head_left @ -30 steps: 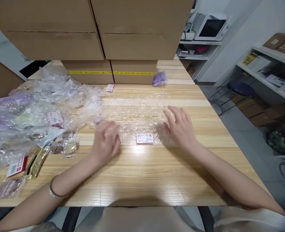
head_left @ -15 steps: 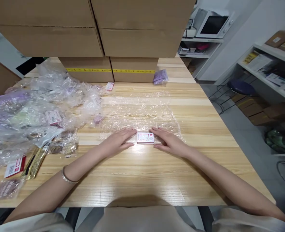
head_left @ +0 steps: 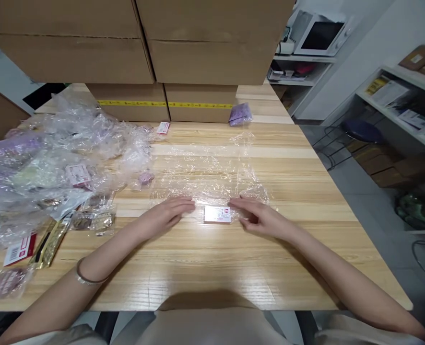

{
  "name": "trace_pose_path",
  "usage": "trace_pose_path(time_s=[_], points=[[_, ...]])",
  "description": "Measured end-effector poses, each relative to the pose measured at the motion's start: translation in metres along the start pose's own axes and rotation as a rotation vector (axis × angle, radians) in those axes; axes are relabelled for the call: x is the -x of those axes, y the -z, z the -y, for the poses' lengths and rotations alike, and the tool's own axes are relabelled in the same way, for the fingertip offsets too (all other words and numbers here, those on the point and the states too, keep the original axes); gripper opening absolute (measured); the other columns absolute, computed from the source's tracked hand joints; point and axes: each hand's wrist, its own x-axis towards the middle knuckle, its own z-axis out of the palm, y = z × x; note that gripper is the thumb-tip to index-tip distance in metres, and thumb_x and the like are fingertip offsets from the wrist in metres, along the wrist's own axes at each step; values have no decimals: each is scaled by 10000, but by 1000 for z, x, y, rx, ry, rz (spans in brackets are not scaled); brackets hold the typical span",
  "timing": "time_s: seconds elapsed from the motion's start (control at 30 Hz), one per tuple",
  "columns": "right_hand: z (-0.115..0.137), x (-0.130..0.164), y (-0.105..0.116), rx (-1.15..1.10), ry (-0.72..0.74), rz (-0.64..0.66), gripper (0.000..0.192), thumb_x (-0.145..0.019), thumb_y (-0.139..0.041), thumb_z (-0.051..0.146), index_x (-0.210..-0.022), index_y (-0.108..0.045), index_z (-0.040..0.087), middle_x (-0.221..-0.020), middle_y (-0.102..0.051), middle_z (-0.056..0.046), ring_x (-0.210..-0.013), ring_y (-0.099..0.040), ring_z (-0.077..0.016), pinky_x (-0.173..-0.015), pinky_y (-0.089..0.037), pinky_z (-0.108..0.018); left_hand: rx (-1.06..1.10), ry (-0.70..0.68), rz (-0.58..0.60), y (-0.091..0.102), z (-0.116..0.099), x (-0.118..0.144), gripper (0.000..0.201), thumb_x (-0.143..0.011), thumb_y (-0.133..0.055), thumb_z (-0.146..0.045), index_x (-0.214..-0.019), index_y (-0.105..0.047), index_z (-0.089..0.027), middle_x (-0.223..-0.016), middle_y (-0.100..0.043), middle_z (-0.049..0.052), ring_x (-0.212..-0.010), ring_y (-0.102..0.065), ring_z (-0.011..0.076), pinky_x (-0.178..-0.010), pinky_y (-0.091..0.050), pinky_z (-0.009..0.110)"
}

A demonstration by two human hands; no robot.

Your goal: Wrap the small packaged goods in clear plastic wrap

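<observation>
A small white box with red print [head_left: 217, 214] lies on the table between my hands, at the near edge of a sheet of clear plastic film [head_left: 205, 167]. The film is spread out and wrinkled. On the box's left, my left hand [head_left: 171, 211] rests over the film's near edge, fingers stretched out and the thumb lower. My right hand [head_left: 261, 214] is to the right of the box, its fingers extended and the thumb apart, also at the film. Neither hand touches the box.
Clear plastic-wrapped items [head_left: 76, 139] are heaped on the left, with gold packets [head_left: 52, 239] and a red-and-white card [head_left: 20, 249] near the front. Cardboard boxes [head_left: 201, 100] stand at the back. Beside them lies a purple packet [head_left: 240, 114]. The table's right edge borders the floor.
The small box has come slightly toward me. My left hand has moved left and away from it; my right hand has shifted a little right. The film has shifted and wrinkled differently.
</observation>
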Motion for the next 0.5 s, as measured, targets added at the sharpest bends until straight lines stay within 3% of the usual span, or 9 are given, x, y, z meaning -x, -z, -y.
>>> trace_pose_path(time_s=[0.13,0.27,0.4,0.5], points=[[-7,18,13,155,36,-1,621,-867,-506,69,-1467,-485,228,-1409,-594,-100,-1313,-558,-240,-1091,-488,-454,-72,70,-20,18,12,21,395,-990,-420,-223,-1325,-627,-253,-1429,-583,49,-1364,-504,224,-1167,-382,471],[-14,27,22,173,59,-17,476,-928,-493,95,-1362,-586,269,-1341,-654,-43,-1315,-555,-222,-1068,-512,-426,134,201,-22,36,30,33,323,-973,-505,-405,-1178,-724,-286,-1338,-655,44,-1316,-552,255,-1159,-371,497],[-18,23,23,136,11,-99,288,-954,-464,145,-1139,-667,229,-1162,-738,-58,-1147,-669,-217,-953,-560,-394,377,391,-146,36,33,30,406,-895,-582,-566,-1019,-762,-224,-1214,-721,84,-1131,-665,264,-995,-513,402],[-20,13,22,151,-179,-173,219,-916,-449,158,-993,-649,202,-984,-753,-72,-912,-713,-222,-798,-564,-367,427,543,-272,28,29,19,483,-856,-587,-631,-937,-725,-175,-950,-767,80,-876,-700,228,-796,-542,322]])
